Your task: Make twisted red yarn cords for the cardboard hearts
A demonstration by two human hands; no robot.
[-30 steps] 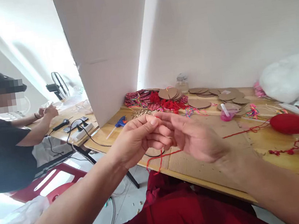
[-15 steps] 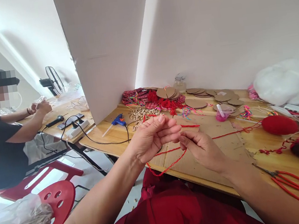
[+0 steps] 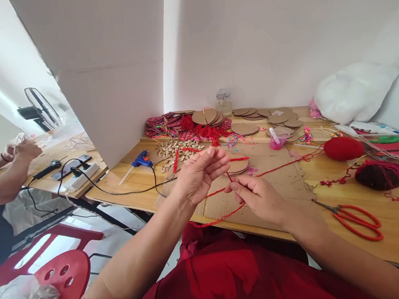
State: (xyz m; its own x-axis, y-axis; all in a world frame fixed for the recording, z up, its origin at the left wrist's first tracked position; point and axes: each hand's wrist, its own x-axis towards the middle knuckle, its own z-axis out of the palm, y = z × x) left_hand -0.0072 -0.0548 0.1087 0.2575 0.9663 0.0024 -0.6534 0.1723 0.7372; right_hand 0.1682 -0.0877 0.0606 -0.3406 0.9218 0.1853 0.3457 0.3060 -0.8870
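Observation:
Palm up above the table's front, my left hand (image 3: 202, 171) pinches the end of red yarn between thumb and forefinger, its other fingers half curled. To its right and slightly lower, my right hand (image 3: 255, 196) is closed on the same red yarn (image 3: 229, 177), a short stretch of which runs between the hands. A loop hangs below them, and a strand (image 3: 278, 166) trails right to the red yarn ball (image 3: 343, 148). Beneath the hands lies a cardboard sheet (image 3: 284, 207), with a round cardboard disc (image 3: 236, 165) behind them.
Orange-handled scissors (image 3: 359, 221) lie at right near dark red yarn (image 3: 381, 174). Wooden pieces (image 3: 174, 153), a blue glue gun (image 3: 142, 160) and its cable are at left. Cardboard discs (image 3: 279, 117) and a jar (image 3: 223, 102) stand behind. A person's hands (image 3: 23, 150) work at the left table.
The view has swung right, shifting the scene leftward. My right hand has moved down and away from my left fingers, and yarn now shows between them.

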